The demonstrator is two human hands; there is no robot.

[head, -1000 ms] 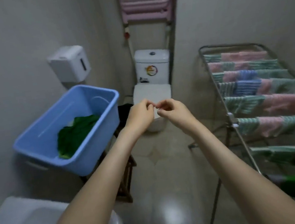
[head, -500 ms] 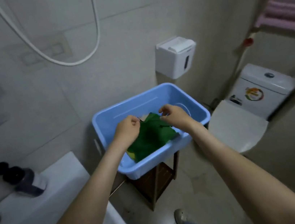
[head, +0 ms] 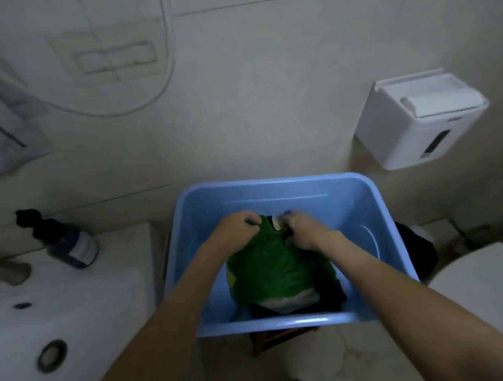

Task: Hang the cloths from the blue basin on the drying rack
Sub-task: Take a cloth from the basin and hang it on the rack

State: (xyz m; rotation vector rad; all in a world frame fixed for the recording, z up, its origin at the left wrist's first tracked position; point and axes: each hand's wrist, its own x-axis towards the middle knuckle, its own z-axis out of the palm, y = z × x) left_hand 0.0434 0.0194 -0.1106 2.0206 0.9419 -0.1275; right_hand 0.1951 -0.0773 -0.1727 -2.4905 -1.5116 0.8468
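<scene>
Both arms reach down into the blue basin point(head: 275, 183), which sits on a wooden stool point(head: 274, 339) against the tiled wall. The left hand point(head: 234, 229) has its fingers curled tight on the far left edge of a green cloth point(head: 274, 271), and the right hand point(head: 306, 231) pinches the same cloth at its far right edge, just beside the left. The cloth lies bunched in the middle of the basin. Under its near end are a pale cloth point(head: 294, 299) and something dark that I can't make out.

To the left is a white washbasin point(head: 67, 313) with a dark pump bottle point(head: 67, 245) standing at its far edge. On the wall to the right hangs a white dispenser point(head: 418, 121), and a toilet lid point(head: 483, 287) shows at the near right. A shower hose point(head: 164, 83) loops across the wall above.
</scene>
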